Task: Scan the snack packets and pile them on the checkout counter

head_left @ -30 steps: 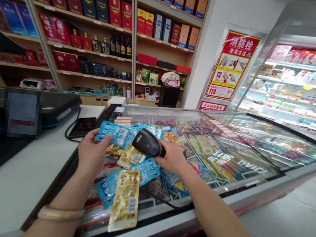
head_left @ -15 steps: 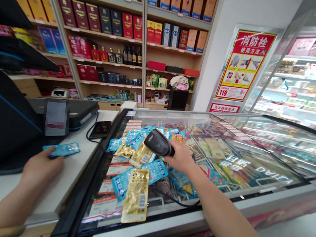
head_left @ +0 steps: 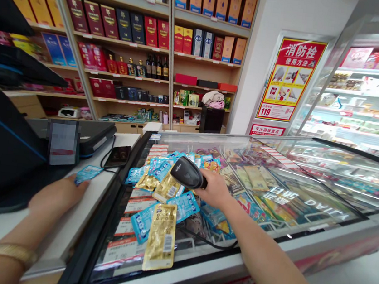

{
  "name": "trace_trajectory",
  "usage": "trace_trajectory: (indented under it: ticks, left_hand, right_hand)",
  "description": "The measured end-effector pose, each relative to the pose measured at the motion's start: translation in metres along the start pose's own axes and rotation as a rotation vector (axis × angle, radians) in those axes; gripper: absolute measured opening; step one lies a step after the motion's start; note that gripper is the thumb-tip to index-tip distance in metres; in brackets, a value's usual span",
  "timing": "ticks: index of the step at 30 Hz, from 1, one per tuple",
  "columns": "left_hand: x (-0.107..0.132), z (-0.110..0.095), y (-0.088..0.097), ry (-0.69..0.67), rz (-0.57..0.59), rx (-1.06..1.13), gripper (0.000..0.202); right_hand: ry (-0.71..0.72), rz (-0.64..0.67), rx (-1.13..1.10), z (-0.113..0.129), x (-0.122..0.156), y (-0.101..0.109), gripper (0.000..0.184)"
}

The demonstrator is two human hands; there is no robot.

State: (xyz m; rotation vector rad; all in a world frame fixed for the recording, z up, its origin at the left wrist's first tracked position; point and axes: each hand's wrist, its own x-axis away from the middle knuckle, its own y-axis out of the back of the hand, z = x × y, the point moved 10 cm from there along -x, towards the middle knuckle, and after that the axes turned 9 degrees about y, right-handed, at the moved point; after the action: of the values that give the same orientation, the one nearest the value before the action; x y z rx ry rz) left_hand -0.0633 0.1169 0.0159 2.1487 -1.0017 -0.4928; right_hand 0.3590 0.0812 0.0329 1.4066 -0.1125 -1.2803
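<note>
Over the white counter [head_left: 99, 200], my left hand [head_left: 58, 193] is closed on one end of a small blue snack packet [head_left: 88, 174]. My right hand [head_left: 215, 188] is wrapped round the handle of a black barcode scanner [head_left: 188, 173], held above the freezer's glass top. Beneath and in front of the scanner lies a heap of blue and gold packets. A gold packet [head_left: 161, 239] lies nearest me, partly over a blue packet [head_left: 142, 222]. Another gold packet [head_left: 167, 188] is partly covered by the scanner.
A phone [head_left: 118, 156] lies on the counter by a black cable. At left stands a dark checkout machine [head_left: 1, 139] with a small screen device [head_left: 63, 141]. The glass-topped freezer [head_left: 268, 233] stretches right. Shelves of boxes [head_left: 122, 24] stand behind.
My left hand has moved right and slightly up with the blue packet, which is now tilted. The scanner in my right hand stays nearly in place. The view has shifted slightly.
</note>
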Motion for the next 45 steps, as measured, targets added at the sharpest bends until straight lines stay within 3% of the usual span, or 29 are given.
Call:
trace_trajectory:
  ticks: [3, 5, 7, 8, 10, 11, 14, 17, 23, 30, 37, 45]
  left_hand:
    - [0.015, -0.012, 0.003, -0.057, -0.081, -0.257, 0.033]
    - [0.038, -0.036, -0.003, -0.228, -0.083, -0.233, 0.042]
    - [0.071, -0.058, -0.027, -0.404, 0.079, -0.148, 0.048]
    - [0.092, -0.067, -0.044, -0.484, 0.214, -0.119, 0.050]
    - [0.134, -0.077, -0.072, -0.589, 0.429, -0.133, 0.049]
    - [0.152, -0.079, -0.082, -0.623, 0.479, -0.162, 0.048]
    - [0.189, -0.078, -0.093, -0.650, 0.445, -0.299, 0.048]
    - [0.207, -0.069, -0.098, -0.622, 0.358, -0.476, 0.051]
    - [0.223, -0.057, -0.105, -0.635, 0.260, -0.604, 0.046]
    - [0.223, -0.049, -0.108, -0.604, 0.372, -0.479, 0.025]
    - [0.228, -0.041, -0.100, -0.590, 0.244, -0.603, 0.043]
    - [0.230, -0.036, -0.107, -0.464, 0.366, -0.559, 0.031]
  right_hand:
    - [-0.002, 0.004, 0.002, 0.000, 0.000, 0.000, 0.021]
    - [0.000, -0.001, 0.001, 0.000, 0.000, 0.001, 0.020]
    - [0.005, -0.005, -0.003, 0.000, 0.000, 0.001, 0.018]
    - [0.008, -0.003, -0.004, 0.000, 0.000, 0.001, 0.018]
    - [0.009, 0.005, -0.003, 0.000, 0.000, 0.000, 0.018]
    - [0.008, 0.010, 0.001, 0.000, 0.000, -0.001, 0.019]
    - [0.000, 0.028, 0.018, -0.001, 0.000, -0.002, 0.023]
    - [-0.009, 0.051, 0.028, -0.002, -0.001, -0.004, 0.026]
    - [-0.018, 0.047, 0.023, -0.003, -0.001, -0.004, 0.027]
    - [-0.050, 0.027, 0.043, -0.013, -0.002, 0.001, 0.023]
    - [-0.080, 0.025, 0.053, -0.019, -0.002, 0.004, 0.028]
    - [-0.074, 0.048, 0.045, -0.023, -0.002, -0.001, 0.027]
